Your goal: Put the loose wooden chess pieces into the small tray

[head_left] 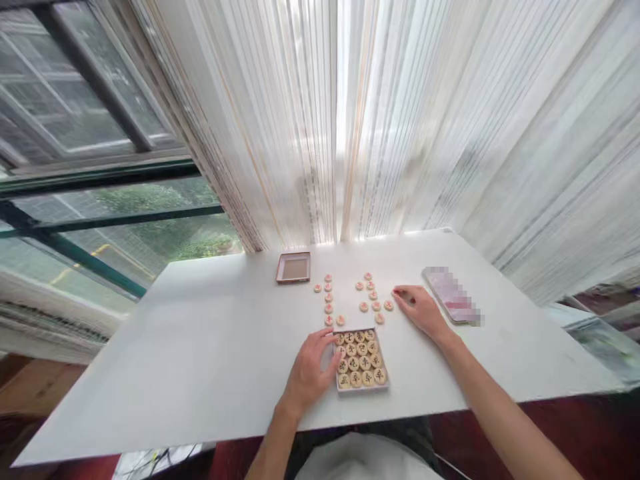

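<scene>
A phone [453, 295] lies on the white table [200, 347], before sheer curtains [400, 120] and a window [100, 200].

Bright backlit curtain [350, 120] glare, soft shadows; blurred, wide-angle stretched edges

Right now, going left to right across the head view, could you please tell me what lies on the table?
Lid → tray → right hand → phone.

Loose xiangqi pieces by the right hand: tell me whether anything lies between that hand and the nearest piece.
Nothing visible does. The right hand rests on the white table, its fingers just right of the nearest xiangqi piece, with only bare tabletop between. The phone lies on the hand's far side.
</scene>
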The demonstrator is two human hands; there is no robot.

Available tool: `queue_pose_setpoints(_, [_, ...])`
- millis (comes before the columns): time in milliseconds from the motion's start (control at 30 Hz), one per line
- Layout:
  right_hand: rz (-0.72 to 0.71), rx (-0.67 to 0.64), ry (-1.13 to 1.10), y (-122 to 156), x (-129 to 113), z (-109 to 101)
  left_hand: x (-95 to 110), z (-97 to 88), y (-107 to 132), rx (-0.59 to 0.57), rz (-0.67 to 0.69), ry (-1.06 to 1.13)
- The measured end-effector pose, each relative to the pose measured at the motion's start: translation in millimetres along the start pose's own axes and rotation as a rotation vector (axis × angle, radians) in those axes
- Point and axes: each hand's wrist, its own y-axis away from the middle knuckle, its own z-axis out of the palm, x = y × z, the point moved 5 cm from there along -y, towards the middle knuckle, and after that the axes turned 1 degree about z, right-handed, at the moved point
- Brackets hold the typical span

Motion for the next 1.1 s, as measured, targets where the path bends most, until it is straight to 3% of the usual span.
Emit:
queue_pose_setpoints(300, [0.020,0.011,-0.035,21,-21,-17,1,-1.4,-1,0.043,0.015,0.023])
queue_pose_setpoints(467, [0.012,0.004,-0.075,55,-52,-20,1,-3.3,-2,0.058,0.002,0.061])
queue_pose_setpoints(733, [-0.084,-0.124,-0.248,95,-113,-3,13,-12.8,-4,0.111,-0.001,0.171])
queue_pose_setpoints(867, [-0.151,-0.124,-0.303,103,-132,5,28,-8.4,-5,0.045,-0.079,0.277])
queue_pose_setpoints(1100, [-0.220,-0.126,-0.352,112,-144,16,48,4.4,-13,-0.056,-0.201,0.500])
